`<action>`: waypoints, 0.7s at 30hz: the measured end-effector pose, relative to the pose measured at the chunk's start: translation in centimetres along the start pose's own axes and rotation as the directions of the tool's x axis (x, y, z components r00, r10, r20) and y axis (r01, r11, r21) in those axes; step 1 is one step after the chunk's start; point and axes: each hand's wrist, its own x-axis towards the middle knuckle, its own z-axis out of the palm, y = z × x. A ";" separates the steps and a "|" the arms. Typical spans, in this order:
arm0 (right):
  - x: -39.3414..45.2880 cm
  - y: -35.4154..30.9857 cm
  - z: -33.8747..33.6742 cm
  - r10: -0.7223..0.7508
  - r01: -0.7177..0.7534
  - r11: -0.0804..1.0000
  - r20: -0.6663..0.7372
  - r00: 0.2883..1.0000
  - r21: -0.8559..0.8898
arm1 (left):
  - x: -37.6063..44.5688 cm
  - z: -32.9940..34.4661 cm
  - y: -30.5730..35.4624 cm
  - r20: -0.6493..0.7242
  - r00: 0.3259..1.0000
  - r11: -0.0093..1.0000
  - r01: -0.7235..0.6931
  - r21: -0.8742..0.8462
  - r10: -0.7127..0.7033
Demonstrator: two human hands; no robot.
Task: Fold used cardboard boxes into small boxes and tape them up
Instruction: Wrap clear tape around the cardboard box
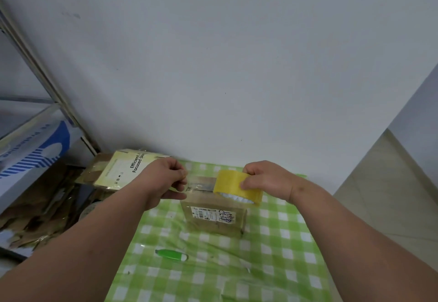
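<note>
Left hand (pixel 169 183) curled, pinching the free end of a clear tape strip (pixel 201 182). Right hand (pixel 265 180) wrapped around a yellow tape roll (pixel 237 188), thumb on its outer face. Strip stretched level between the hands, running left to right. Directly beneath and just toward the body, a small brown box (pixel 214 216), shipping label facing up, resting on the green checked surface (pixel 272 254). Both hands about equally near the box top. Probably about to press tape down across it. Green cutter (pixel 171 254) lying nearer the body. Flattened printed carton (pixel 125 171) beyond the left hand.
</note>
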 end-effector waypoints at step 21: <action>3.7 5.6 -2.0 0.128 -0.139 0.988 -0.143 0.981 -0.067 | 7.3 -1.9 -4.6 -0.101 0.983 0.988 0.147 -0.049 -0.151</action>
